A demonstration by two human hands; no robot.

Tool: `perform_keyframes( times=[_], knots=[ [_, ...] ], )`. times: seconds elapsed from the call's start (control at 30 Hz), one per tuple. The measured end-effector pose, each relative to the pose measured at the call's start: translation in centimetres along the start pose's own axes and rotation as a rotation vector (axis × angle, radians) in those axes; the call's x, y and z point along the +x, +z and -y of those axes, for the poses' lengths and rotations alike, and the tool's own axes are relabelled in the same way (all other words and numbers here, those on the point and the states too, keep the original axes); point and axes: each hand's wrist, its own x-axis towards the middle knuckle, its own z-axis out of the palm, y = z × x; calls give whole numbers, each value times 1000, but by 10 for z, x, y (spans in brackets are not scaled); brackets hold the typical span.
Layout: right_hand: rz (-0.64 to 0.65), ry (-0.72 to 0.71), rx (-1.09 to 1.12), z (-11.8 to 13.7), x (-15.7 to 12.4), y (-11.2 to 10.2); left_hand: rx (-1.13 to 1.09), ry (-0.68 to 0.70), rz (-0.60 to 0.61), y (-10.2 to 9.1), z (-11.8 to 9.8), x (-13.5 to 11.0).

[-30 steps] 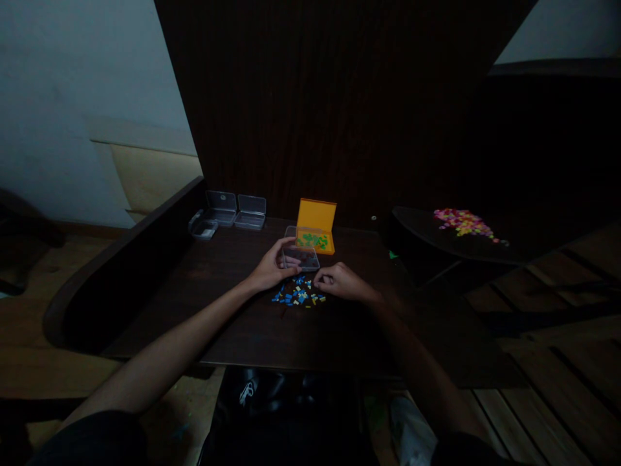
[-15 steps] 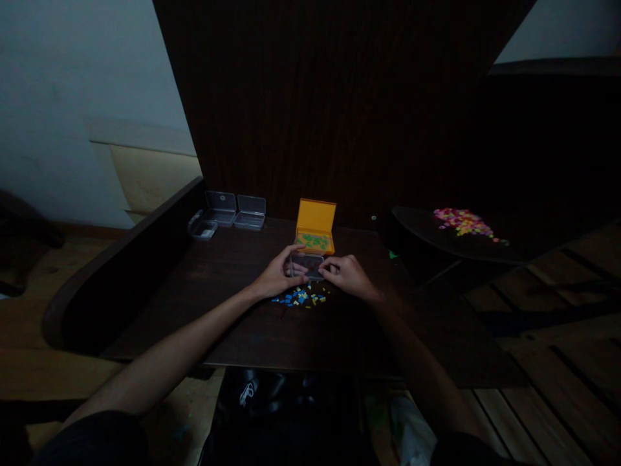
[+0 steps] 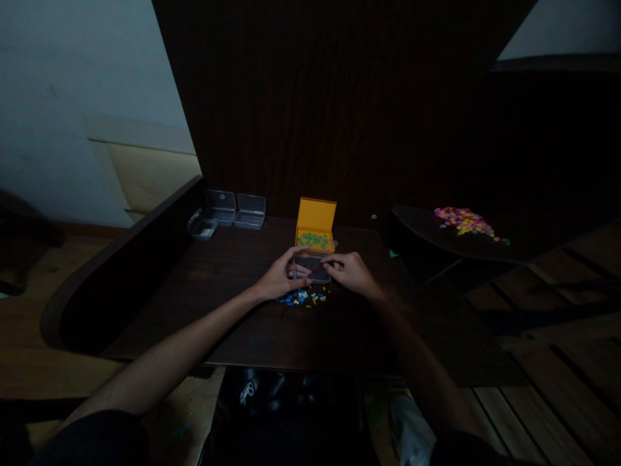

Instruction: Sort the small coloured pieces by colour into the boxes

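My left hand [image 3: 281,275] grips a small clear plastic box [image 3: 317,277] from its left side, thumb at the near edge and fingers behind it. Over the right part of that box is my right hand [image 3: 350,270], its thumb and index finger pinched; whatever they hold is too small and dark to name. Just below the box lies a scattered pile of tiny blue, white and yellow pieces [image 3: 303,298] on the dark table. Directly behind the box stands an open yellow case [image 3: 316,217] with small green pieces [image 3: 313,241] in it.
Several open clear plastic boxes [image 3: 250,220] stand at the back left of the table [image 3: 184,278]. On a side ledge at the right lies a heap of pink and yellow pieces [image 3: 466,223]. A raised wooden side panel [image 3: 121,259] bounds the table's left.
The clear box has shifted slightly to the right and towards me in my left hand, covering a little more of the pile. My right hand keeps its pinch, moved slightly.
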Motion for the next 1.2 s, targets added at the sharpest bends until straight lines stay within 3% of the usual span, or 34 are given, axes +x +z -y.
perform_keyframes(
  times=[0.6, 0.8, 1.2],
  knots=[
    [61, -71, -69, -3, -1, 9, -3, 10, 31, 3, -3, -1],
    [8, -104, -61, -2, -3, 5, 2, 2, 20, 1, 0, 0],
    [39, -79, -70, 0, -3, 6, -6, 11, 21, 1, 0, -1]
  ],
)
